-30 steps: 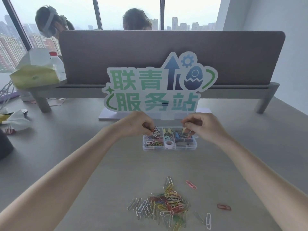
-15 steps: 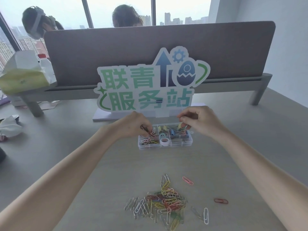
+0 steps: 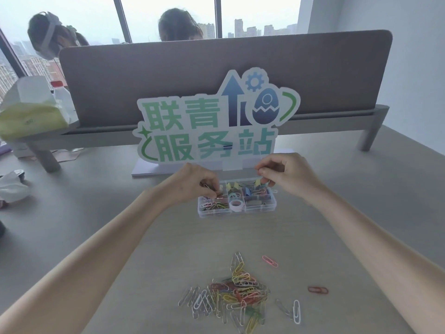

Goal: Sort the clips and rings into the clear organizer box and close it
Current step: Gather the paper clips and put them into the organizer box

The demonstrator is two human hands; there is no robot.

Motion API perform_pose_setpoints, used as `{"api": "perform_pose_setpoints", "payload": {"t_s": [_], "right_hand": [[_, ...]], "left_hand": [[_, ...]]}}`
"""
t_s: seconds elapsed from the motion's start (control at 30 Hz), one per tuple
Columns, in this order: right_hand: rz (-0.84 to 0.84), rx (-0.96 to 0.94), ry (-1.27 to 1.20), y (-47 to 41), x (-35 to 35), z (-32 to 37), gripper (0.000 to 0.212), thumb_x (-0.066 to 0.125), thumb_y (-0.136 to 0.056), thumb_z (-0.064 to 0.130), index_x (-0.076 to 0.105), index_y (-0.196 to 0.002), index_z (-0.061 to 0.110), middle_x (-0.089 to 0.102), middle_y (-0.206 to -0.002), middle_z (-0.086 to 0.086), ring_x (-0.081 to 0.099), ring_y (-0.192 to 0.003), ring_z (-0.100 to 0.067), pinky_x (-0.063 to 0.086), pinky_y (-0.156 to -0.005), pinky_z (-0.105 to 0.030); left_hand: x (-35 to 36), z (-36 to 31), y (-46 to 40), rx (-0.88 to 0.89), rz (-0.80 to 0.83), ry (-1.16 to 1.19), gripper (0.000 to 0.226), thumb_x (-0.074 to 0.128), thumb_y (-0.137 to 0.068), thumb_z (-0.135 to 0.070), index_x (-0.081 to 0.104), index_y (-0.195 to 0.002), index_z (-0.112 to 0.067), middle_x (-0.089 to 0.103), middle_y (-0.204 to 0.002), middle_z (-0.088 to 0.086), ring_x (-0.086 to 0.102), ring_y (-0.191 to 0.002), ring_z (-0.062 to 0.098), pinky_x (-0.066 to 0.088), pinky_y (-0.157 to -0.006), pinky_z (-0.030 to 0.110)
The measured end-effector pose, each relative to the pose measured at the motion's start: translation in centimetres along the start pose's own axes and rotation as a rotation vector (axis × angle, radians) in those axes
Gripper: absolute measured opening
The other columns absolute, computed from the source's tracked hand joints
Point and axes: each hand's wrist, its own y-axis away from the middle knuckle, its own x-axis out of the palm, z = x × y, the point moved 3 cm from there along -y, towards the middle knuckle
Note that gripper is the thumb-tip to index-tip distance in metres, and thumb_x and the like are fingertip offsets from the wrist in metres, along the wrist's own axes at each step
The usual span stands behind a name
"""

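Coloured wire right at the near edge: a loose heap of paper clips (image 3: 231, 297) in yellow, red, green and silver lies tangled on the grey table (image 3: 361, 213); a pink clip (image 3: 270, 261) sits apart just beyond the heap to the right, a red clip (image 3: 317, 290) lies well off to the right, and a white clip (image 3: 297, 311) rests at the heap's right fringe; both bare forearms reach forward over all this toward the clear organizer box (image 3: 237, 208), which sits open in the middle of the table; its front left compartment holds mixed paper clips, a pale ring (image 3: 236, 203) stands in the front middle compartment, and folded binder clips (image 3: 255, 191) in blue and pink fill the right side, with yellow ones at the back; the left hand (image 3: 196, 183) hovers over the box's left end, fingers curled, pinching a few paper clips above that compartment; the right hand (image 3: 284, 173) is over the back right corner, fingers curled and pinched together on something small, though what exactly it grips I cannot tell; just behind the box stands a cut-out sign (image 3: 212, 126) with green characters; behind that, a grey desk divider (image 3: 216, 75); at far left a plastic bottle (image 3: 63, 97); two people sit beyond the divider.
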Motion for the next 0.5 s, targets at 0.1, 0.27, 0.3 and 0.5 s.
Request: {"api": "perform_pose_setpoints", "payload": {"t_s": [0.1,0.27,0.3,0.5], "right_hand": [[-0.005,0.0,0.002,0.0,-0.1,0.1,0.015,0.067,-0.088,0.01,0.074,-0.087,0.024,0.074,-0.073,0.007,0.071,-0.067,-0.007,0.053,-0.064,-0.016],[-0.005,-0.014,0.025,0.1,-0.2,0.2,0.014,0.066,-0.089,0.012,0.075,-0.089,0.023,0.075,-0.075,0.004,0.071,-0.068,-0.006,0.057,-0.066,-0.02],[-0.004,-0.02,0.027,0.1,-0.2,0.3,0.014,0.066,-0.089,0.012,0.075,-0.089,0.023,0.075,-0.074,0.004,0.071,-0.068,-0.005,0.058,-0.067,-0.022],[0.039,-0.043,0.051,0.2,0.1,0.6,0.013,0.066,-0.091,0.013,0.073,-0.09,0.024,0.074,-0.074,0.007,0.07,-0.068,-0.002,0.056,-0.07,-0.022]], "left_hand": [[0.4,0.0,0.0,0.018,-0.051,0.032,0.008,0.079,-0.078,-0.014,0.077,-0.085,-0.018,0.072,-0.076,-0.015,0.065,-0.072,-0.009,0.048,-0.069,0.004],[0.8,0.5,0.4,0.031,-0.119,0.062,0.006,0.077,-0.081,-0.02,0.078,-0.086,-0.02,0.074,-0.084,-0.011,0.067,-0.079,-0.003,0.054,-0.08,0.018],[0.8,0.4,0.5,0.024,-0.138,0.071,0.006,0.076,-0.082,-0.023,0.079,-0.087,-0.021,0.074,-0.084,-0.012,0.068,-0.079,-0.003,0.055,-0.081,0.02],[0.7,0.5,1.1,-0.061,-0.216,0.117,0.013,0.07,-0.087,-0.03,0.079,-0.089,-0.021,0.076,-0.083,-0.007,0.071,-0.082,0.01,0.057,-0.083,0.037]]}}
